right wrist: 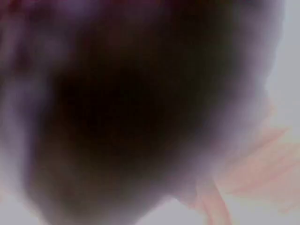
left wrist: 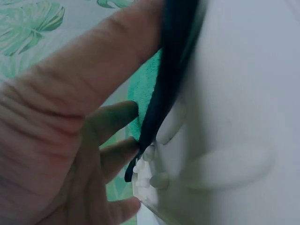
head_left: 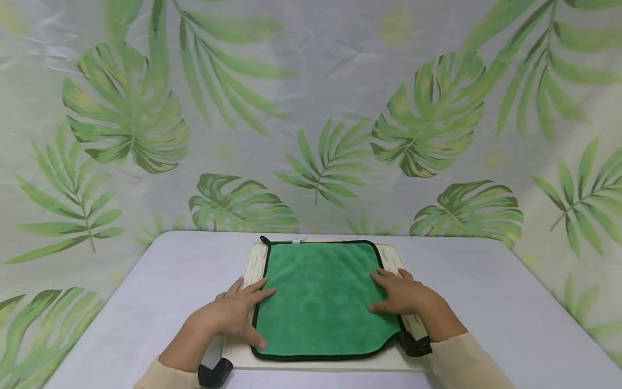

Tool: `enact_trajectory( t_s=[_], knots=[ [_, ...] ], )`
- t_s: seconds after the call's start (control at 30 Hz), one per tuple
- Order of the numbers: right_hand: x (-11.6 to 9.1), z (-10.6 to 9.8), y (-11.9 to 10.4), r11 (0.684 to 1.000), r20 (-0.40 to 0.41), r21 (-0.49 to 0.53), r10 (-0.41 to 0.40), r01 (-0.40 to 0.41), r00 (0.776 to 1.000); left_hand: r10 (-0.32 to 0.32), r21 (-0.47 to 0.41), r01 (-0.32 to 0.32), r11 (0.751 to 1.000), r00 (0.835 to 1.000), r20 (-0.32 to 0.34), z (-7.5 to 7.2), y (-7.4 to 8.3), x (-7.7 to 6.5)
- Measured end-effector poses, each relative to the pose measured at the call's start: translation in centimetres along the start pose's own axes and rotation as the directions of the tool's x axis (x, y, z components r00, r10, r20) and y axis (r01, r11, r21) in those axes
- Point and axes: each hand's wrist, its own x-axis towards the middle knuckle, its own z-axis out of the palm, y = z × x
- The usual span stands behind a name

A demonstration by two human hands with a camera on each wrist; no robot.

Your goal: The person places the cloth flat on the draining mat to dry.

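Note:
In the head view a green towel [head_left: 323, 300] with black edging lies spread flat over a whitish board [head_left: 340, 364] with raised oval bumps. My left hand [head_left: 230, 316] rests at the towel's left edge, fingers spread and thumb on its lower left corner. Opposite it, my right hand [head_left: 400, 294] touches the right edge with spread fingers. The left wrist view has the left thumb close up against the black edging [left wrist: 157, 101], with the board's bumps [left wrist: 159, 180] beyond. A dark blur covers most of the right wrist view, hiding the right fingertips' contact.
The board lies on a white-covered table [head_left: 486, 292]. A small black hanging loop [head_left: 264, 240] sticks out at the towel's far left corner. Behind the table hangs a leaf-patterned curtain [head_left: 330, 97]. Each wrist carries a black camera [head_left: 216, 373].

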Motion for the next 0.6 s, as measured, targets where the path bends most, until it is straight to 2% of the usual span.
enact_trajectory(
  t_s=[0.2, 0.4, 0.5, 0.6],
  knots=[
    [-2.7, 0.7, 1.5, 0.997, 0.027, 0.074, -0.039, 0.037, 0.999, -0.037, 0.015, 0.036, 0.999, 0.999, 0.033, -0.2, 0.2, -0.1],
    [-4.4, 2.3, 3.4, 0.991, -0.037, 0.077, -0.111, 0.113, 0.993, -0.069, 0.01, 0.069, 0.998, 0.997, 0.04, -0.9, -0.2, -0.5],
    [-4.7, 2.6, 4.3, 0.987, -0.045, 0.091, -0.133, 0.136, 0.99, -0.081, -0.01, 0.081, 0.997, 0.997, 0.021, -1.3, -0.8, -0.7],
    [-4.7, 1.7, 4.9, 0.988, -0.064, 0.103, -0.107, 0.114, 0.992, -0.078, -0.028, 0.077, 0.997, 0.996, -0.035, -2.0, -1.5, -0.7]
  ],
)
